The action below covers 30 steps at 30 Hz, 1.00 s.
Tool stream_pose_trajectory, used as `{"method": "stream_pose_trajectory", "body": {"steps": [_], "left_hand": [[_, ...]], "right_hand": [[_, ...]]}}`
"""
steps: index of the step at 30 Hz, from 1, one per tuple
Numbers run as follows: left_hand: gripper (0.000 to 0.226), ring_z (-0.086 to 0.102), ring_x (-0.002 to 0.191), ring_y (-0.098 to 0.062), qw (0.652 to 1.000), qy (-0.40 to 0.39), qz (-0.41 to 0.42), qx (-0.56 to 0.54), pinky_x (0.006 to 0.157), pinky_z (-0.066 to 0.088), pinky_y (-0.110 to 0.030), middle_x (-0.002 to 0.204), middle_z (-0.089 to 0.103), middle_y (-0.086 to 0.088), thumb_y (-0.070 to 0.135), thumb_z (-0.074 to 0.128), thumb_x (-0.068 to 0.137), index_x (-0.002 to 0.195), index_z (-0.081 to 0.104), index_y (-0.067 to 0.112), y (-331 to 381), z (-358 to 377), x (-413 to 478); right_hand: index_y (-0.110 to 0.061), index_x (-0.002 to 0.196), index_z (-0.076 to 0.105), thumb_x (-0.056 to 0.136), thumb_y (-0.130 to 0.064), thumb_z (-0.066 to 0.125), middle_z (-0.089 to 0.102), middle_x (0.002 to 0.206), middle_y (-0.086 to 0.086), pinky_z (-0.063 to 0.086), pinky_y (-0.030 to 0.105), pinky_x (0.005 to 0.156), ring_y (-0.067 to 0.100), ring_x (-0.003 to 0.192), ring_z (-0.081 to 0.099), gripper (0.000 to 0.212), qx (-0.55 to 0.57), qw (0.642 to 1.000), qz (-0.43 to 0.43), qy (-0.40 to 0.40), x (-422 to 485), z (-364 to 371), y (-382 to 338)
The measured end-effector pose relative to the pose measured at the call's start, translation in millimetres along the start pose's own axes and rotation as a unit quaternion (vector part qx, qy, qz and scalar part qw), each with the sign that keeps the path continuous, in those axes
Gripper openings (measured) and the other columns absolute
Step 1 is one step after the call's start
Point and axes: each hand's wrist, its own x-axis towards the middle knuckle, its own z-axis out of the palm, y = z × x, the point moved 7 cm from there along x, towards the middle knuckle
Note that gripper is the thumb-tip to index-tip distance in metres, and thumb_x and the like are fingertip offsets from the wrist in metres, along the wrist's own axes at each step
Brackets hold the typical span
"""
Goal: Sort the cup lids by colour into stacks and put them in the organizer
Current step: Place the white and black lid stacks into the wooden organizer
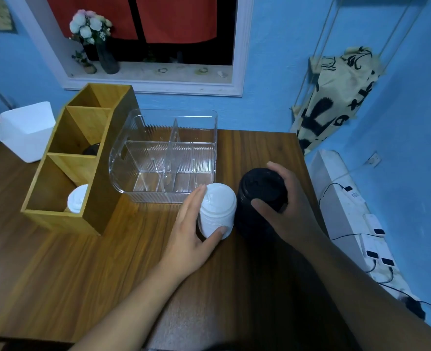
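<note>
A stack of white lids (218, 210) stands on the wooden table, and my left hand (191, 231) holds it with fingers along its left side and the thumb at its base. Right beside it stands a stack of black lids (260, 198); my right hand (285, 209) grips it from the right, thumb across its front. A wooden organizer (82, 158) with three compartments sits at the left. Its nearest compartment holds white lids (77, 198), and something dark (91, 149) lies in the middle one.
A clear plastic divided box (163, 158) stands just behind the two stacks. A white container (26, 130) sits at the far left. The table's right edge (308, 173) is close to my right hand, with power strips and cables (376, 247) beyond it.
</note>
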Motion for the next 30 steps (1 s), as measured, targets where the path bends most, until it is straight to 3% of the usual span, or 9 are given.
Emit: {"method": "stream_pose_trajectory", "body": {"steps": [5,9,13,19,24,27,30], "left_hand": [[0.099,0.032,0.148,-0.012,1.000,0.010,-0.026,-0.008,0.118,0.032,-0.029,0.158,0.033,0.011,0.038,0.085,0.080,0.158,0.025,0.026,-3,-3,-5],[0.104,0.025,0.145,0.006,1.000,0.009,-0.026,0.011,0.112,0.023,-0.008,0.154,0.029,0.022,0.030,0.090,0.076,0.157,0.023,0.028,0,2,-4],[0.109,0.017,0.140,0.019,0.999,0.004,-0.035,0.033,0.106,0.017,0.001,0.153,0.021,0.032,0.030,0.090,0.077,0.159,0.018,0.029,-3,5,-4],[0.110,0.023,0.141,0.014,0.997,0.009,-0.051,0.055,0.107,0.020,-0.001,0.155,0.029,0.020,0.032,0.089,0.077,0.160,0.017,0.030,-15,-16,-25],[0.110,0.021,0.143,0.013,0.994,0.043,-0.074,0.074,0.110,0.019,-0.003,0.158,0.027,0.021,0.032,0.089,0.077,0.159,0.017,0.032,-38,-63,-55],[0.113,0.016,0.144,0.016,0.990,0.055,-0.095,0.085,0.110,0.016,-0.001,0.158,0.019,0.031,0.032,0.090,0.076,0.157,0.011,0.041,-55,-94,-63],[0.118,0.018,0.147,0.009,0.988,0.046,-0.110,0.098,0.112,0.017,-0.004,0.162,0.021,0.023,0.034,0.089,0.076,0.158,0.005,0.043,-72,-117,-64]], "right_hand": [[-0.036,0.149,0.033,0.081,-0.043,0.078,0.036,0.153,-0.013,0.040,0.031,0.113,0.003,0.141,0.035,0.083,0.009,1.000,-0.007,-0.020,-5,0,2],[-0.035,0.154,0.023,0.072,-0.035,0.090,0.031,0.157,-0.014,0.040,0.043,0.115,0.003,0.144,0.032,0.106,0.006,0.999,0.019,-0.051,-12,5,17],[-0.035,0.155,0.017,0.067,-0.029,0.093,0.028,0.153,-0.027,0.040,0.041,0.116,-0.004,0.143,0.030,0.116,-0.005,0.998,0.020,-0.056,-19,10,21],[-0.040,0.152,0.020,0.067,-0.027,0.093,0.028,0.151,-0.029,0.042,0.040,0.115,-0.004,0.141,0.032,0.113,0.003,0.997,0.015,-0.070,-34,29,4],[-0.051,0.148,0.016,0.068,-0.028,0.092,0.028,0.152,-0.026,0.039,0.035,0.116,-0.003,0.142,0.031,0.113,0.013,0.995,-0.012,-0.098,-43,78,-33],[-0.047,0.149,0.018,0.069,-0.031,0.092,0.030,0.154,-0.018,0.040,0.036,0.116,0.002,0.142,0.033,0.110,0.008,0.995,-0.016,-0.095,-39,109,-54],[-0.041,0.150,0.019,0.069,-0.030,0.092,0.032,0.155,-0.012,0.040,0.038,0.116,0.005,0.144,0.033,0.109,0.004,0.996,-0.022,-0.084,-36,133,-69]]}}
